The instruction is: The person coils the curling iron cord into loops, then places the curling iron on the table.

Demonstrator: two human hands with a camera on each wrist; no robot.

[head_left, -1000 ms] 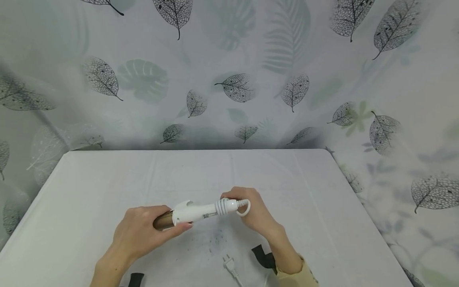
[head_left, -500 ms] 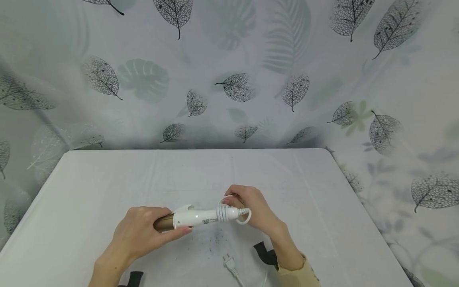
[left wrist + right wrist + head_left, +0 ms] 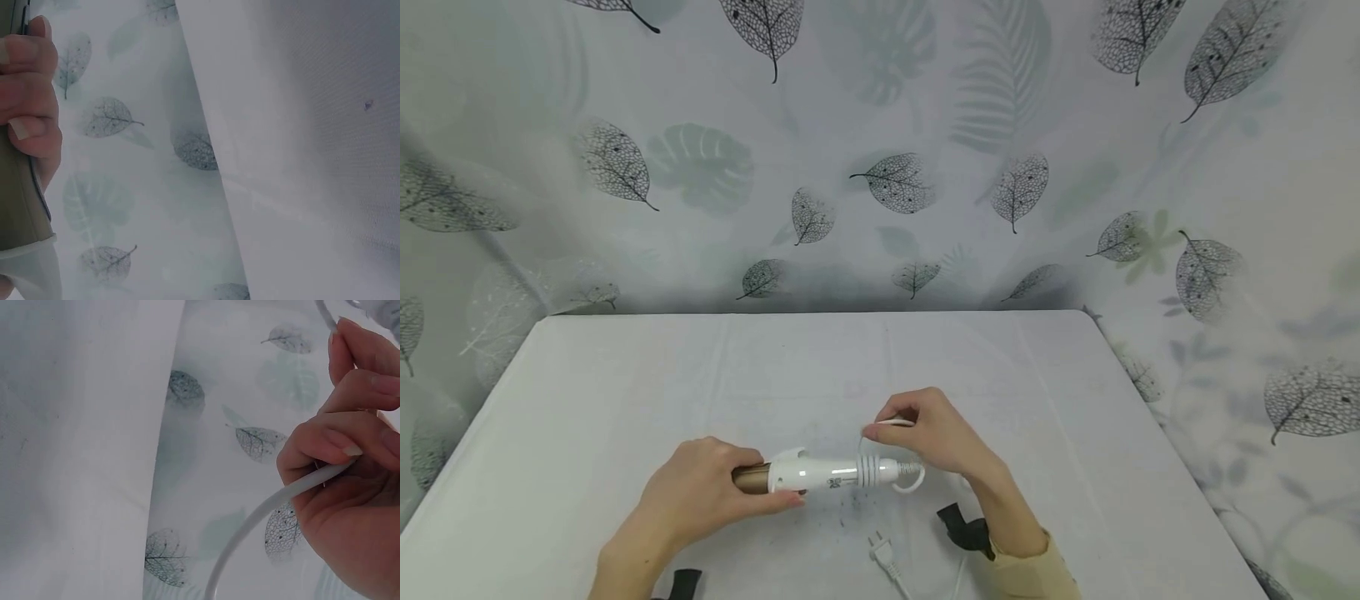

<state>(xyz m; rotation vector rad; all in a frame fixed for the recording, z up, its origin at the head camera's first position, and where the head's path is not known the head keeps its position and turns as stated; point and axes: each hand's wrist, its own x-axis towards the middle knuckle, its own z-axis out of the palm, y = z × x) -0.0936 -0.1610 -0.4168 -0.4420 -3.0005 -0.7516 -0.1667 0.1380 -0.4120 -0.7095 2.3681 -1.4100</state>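
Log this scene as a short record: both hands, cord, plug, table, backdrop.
Left hand: grips the brown barrel of the white-handled device
Right hand: holds the white cord
Cord state: several turns wound round the device's handle, near the right hand
Plug: white, two-pronged, on the table
Table cover: white, dark specks near the device
Backdrop: leaf-patterned, behind the table

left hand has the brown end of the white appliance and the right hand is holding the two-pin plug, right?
Not quite: the right hand holds the white cord, as the right wrist view shows. The two-pin plug lies on the table in the head view. The left hand does have the brown end of the white appliance.
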